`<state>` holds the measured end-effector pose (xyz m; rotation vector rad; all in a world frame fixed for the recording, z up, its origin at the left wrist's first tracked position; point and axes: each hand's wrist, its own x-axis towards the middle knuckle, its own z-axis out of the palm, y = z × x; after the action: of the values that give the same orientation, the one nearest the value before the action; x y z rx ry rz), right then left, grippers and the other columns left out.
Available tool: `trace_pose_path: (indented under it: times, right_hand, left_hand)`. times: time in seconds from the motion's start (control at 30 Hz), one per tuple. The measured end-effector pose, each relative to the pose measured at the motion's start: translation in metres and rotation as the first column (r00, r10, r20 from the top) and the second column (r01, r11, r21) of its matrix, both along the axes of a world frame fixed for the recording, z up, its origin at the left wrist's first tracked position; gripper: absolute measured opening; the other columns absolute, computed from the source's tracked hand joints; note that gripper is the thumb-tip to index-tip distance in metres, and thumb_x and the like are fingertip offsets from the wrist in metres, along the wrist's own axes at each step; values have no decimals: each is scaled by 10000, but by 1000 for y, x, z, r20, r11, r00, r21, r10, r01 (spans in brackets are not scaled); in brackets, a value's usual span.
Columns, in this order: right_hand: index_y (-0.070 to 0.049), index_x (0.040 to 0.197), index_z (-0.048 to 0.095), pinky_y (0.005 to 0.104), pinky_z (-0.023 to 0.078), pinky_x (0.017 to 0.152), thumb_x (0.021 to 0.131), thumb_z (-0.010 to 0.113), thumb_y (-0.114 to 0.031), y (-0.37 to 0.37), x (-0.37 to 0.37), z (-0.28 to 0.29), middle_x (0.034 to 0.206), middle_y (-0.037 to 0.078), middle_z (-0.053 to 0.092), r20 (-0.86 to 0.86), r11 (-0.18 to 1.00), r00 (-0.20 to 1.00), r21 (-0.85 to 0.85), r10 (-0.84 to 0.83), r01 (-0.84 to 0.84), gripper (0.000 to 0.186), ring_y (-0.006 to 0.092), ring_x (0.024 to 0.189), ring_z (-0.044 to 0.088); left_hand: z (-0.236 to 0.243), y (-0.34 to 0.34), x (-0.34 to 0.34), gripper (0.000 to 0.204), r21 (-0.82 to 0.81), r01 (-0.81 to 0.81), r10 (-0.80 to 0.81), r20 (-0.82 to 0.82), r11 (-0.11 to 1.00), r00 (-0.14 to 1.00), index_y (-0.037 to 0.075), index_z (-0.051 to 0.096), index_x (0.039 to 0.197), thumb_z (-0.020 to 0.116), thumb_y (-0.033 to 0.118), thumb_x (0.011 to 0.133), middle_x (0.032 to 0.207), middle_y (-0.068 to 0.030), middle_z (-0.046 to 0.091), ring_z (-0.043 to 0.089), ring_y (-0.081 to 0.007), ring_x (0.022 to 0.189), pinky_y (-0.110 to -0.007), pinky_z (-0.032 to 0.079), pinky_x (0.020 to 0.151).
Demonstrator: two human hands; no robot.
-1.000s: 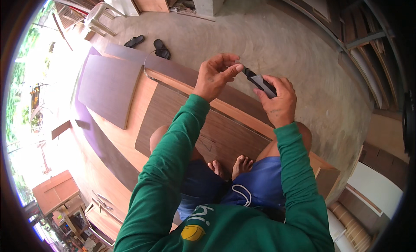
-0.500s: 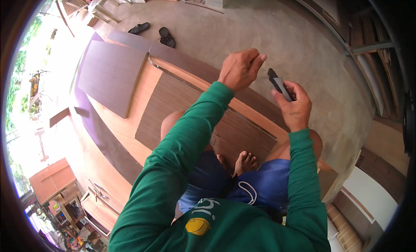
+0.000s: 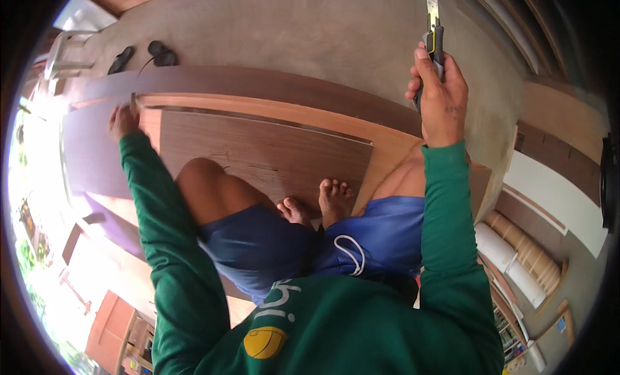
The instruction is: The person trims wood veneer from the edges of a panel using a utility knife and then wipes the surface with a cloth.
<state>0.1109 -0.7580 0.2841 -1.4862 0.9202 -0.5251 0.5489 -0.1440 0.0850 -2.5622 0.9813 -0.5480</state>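
Presently gripping a knife [image 3: 434, 49] in the right hand [image 3: 445, 97], with fingers closed around the handle and thumb laid along it. Showing a bared blade [image 3: 432, 6] beyond that hand, pointed away from the body. Holding the left hand [image 3: 124, 122] well apart, with fingers curled beside a thin dark piece [image 3: 134, 102], near the left end of a pale wood strip [image 3: 258, 107]; cannot tell whether gripped or merely touched. Advisable: pin the piece firmly before bringing the blade near, set left fingers outside the cutting line, and direct strokes away from bare feet [image 3: 334, 204] between the hands, nearer the body.
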Motion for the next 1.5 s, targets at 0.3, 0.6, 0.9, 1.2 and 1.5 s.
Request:
trace_pose_path:
  times: [0.3,0.6,0.9,1.2,1.5]
  right_hand:
    - [-60,1164,624,253,469,546,996,582,-334,-17,-65,-17,815,22,580,-233,986,958,-50,-165,158,324,86,628,529]
    - [-22,1172,595,250,478,582,985,569,-271,60,-44,-33,843,35,604,-489,976,856,-43,167,-215,313,82,678,551]
    - [-15,1219,573,417,504,763,986,548,-287,162,89,-104,966,213,653,-617,633,607,-217,500,-743,359,344,854,649]
    - [-22,1125,572,491,498,780,978,536,-252,232,181,-190,988,233,650,-512,415,452,-193,731,-889,276,442,904,627]
    - [-39,1107,549,545,484,744,978,523,-302,283,237,-212,979,264,637,-630,277,212,6,747,-961,295,466,878,616]
  left_hand:
    - [-116,-135,-206,504,43,-889,767,-526,455,367,114,475,1361,490,405,949,1433,-150,420,399,-385,1305,-593,330,1051]
    - [-130,-207,-208,462,-416,-908,908,-399,-53,130,68,490,1312,461,395,988,1388,-126,498,445,-316,1281,-513,267,1120]
    - [-118,-215,-208,381,-397,-917,884,-444,-46,148,86,504,1282,436,337,1003,1478,-85,400,406,-295,1329,-524,220,1151]
    - [-117,-212,-205,392,-334,-941,854,-503,-48,135,101,470,1319,407,333,1009,1510,-114,353,314,-289,1402,-544,173,1161]
    - [-115,-208,-201,374,-327,-943,838,-528,-53,137,116,485,1298,435,319,988,1493,-122,378,319,-299,1394,-556,159,1159]
